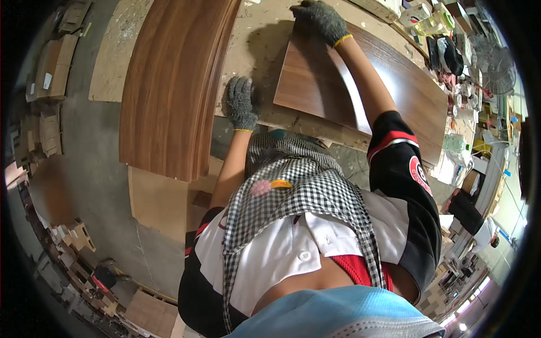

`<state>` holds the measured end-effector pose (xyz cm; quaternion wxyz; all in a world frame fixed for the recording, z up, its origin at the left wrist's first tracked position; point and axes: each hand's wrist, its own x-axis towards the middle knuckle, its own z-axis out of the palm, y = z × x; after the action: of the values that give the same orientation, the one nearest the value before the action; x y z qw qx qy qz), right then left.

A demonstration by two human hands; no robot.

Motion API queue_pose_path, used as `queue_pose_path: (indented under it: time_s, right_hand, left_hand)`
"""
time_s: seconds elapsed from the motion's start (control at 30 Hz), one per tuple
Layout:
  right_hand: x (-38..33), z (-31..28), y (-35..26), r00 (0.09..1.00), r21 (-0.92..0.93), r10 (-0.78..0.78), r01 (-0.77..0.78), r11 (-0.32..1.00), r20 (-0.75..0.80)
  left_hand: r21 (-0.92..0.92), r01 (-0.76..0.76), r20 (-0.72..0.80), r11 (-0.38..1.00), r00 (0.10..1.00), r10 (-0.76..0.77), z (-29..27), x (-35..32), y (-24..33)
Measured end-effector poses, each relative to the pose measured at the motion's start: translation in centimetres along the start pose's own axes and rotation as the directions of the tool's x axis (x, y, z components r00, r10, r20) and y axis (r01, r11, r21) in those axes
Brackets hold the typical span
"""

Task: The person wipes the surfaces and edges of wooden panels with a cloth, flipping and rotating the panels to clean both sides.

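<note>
Both of my hands wear dark grey knit gloves with yellow cuffs. My left hand (242, 104) rests at the worktable's near edge with its fingers stretched out, holding nothing, just right of a stack of brown wood-grain panels (172, 84). My right hand (322, 22) reaches far out to the far left corner of a single brown wood-grain panel (315, 76). Its fingers bend over the corner there, and the fingertips are partly hidden. This panel lies flat and slanted on the table, with light glaring off its glossy face.
The worn tan worktable (265, 50) carries the panels. The stack overhangs its near edge. Bottles and odds and ends (437, 25) crowd the far right, near a fan (499, 70). Cardboard stacks (53, 65) stand at the left across a grey floor (93, 135).
</note>
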<state>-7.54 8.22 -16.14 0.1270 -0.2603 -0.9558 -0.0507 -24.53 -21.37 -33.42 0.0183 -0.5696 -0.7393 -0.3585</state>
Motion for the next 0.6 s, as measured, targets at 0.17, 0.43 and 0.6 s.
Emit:
queue_pose_path:
  time_s: [0.17,0.43,0.6]
  right_hand:
    - [1.7,0.4,6.9,0.996,0.029,0.083,-0.083,0.996,-0.020]
    - [-3.4,-5.0,4.2,0.937,0.026,0.334,-0.338,0.941,0.104]
    - [-14.2,-11.6,10.0,0.842,0.071,0.540,-0.539,0.839,0.011]
  left_hand:
    - [-0.248,0.102,0.021,0.963,0.995,-0.100,-1.8,1.2,2.8]
    - [-0.105,0.034,0.014,0.994,0.999,-0.033,-2.1,-2.6,9.7]
    - [-0.064,-0.008,0.014,0.998,1.000,0.009,0.1,-2.6,12.4]
